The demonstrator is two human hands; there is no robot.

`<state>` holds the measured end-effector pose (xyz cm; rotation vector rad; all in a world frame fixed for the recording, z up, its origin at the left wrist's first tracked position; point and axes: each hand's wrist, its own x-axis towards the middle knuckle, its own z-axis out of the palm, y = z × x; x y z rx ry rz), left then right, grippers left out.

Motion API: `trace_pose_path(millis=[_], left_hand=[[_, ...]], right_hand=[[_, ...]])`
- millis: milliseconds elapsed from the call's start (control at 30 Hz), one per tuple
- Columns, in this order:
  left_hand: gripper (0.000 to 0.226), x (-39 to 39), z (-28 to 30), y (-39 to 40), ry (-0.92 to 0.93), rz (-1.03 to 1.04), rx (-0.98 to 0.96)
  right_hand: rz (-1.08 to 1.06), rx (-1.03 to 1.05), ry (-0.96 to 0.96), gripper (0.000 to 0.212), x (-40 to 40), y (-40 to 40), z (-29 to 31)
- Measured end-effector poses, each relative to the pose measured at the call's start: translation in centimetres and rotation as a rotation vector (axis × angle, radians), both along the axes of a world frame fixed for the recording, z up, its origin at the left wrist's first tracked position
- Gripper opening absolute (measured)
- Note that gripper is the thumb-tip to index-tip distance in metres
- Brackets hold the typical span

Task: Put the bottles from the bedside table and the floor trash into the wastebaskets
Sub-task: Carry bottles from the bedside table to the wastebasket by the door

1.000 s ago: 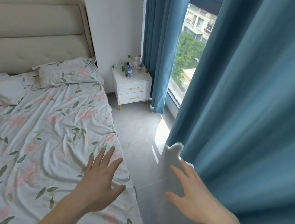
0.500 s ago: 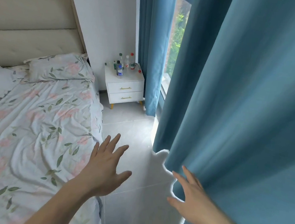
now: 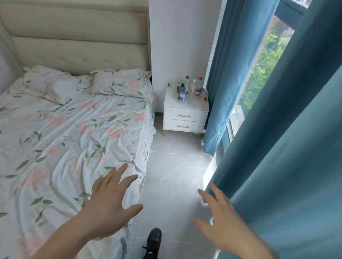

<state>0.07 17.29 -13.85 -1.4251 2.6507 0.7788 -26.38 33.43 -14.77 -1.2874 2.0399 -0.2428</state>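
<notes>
Several plastic bottles [image 3: 188, 88] stand on a white two-drawer bedside table [image 3: 184, 118] at the far end of the aisle, against the wall. One has a blue label, others have red or green caps. My left hand [image 3: 112, 203] hovers with fingers spread over the bed's right edge, holding nothing. My right hand [image 3: 221, 222] is stretched out over the floor beside the blue curtain, fingers straight and empty. Both hands are far from the table. No wastebasket or floor trash shows.
A bed [image 3: 58, 137] with a floral sheet fills the left. Blue curtains [image 3: 300, 165] hang on the right along a window. A narrow strip of grey tiled floor [image 3: 173, 172] runs between them to the table. My black shoe [image 3: 153, 240] is on the floor below.
The view has swung right and moved forward along the aisle; the bedside table now sits closer to centre. Both hands stay open and empty. My shoe has come back into view.
</notes>
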Motion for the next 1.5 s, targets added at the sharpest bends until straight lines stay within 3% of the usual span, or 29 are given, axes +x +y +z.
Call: trace_pose_path(millis=[467,733,1267,1500], left_hand=[[0.074,-12.3,1.6,-21.3,0.089,-0.071,-0.059],[0.073,-19.0,1.6,-30.5,0.082,-0.112,-0.039],[0.069,-30.6,-0.6,-47.9,0.070,0.139,-0.034],[0.068,-34.6,-3.4,-56.8,0.061,0.155,0.022]], right_hand=[[-0.068,-0.155,0.111,0.075,-10.5,-18.5,2.5],[-0.019,-0.128,0.106,0.074,-16.6,-28.4,1.7],[0.202,-0.106,0.056,0.077,-32.5,-52.8,-2.0],[0.174,-0.070,0.054,0.075,-37.6,-61.1,-3.7]])
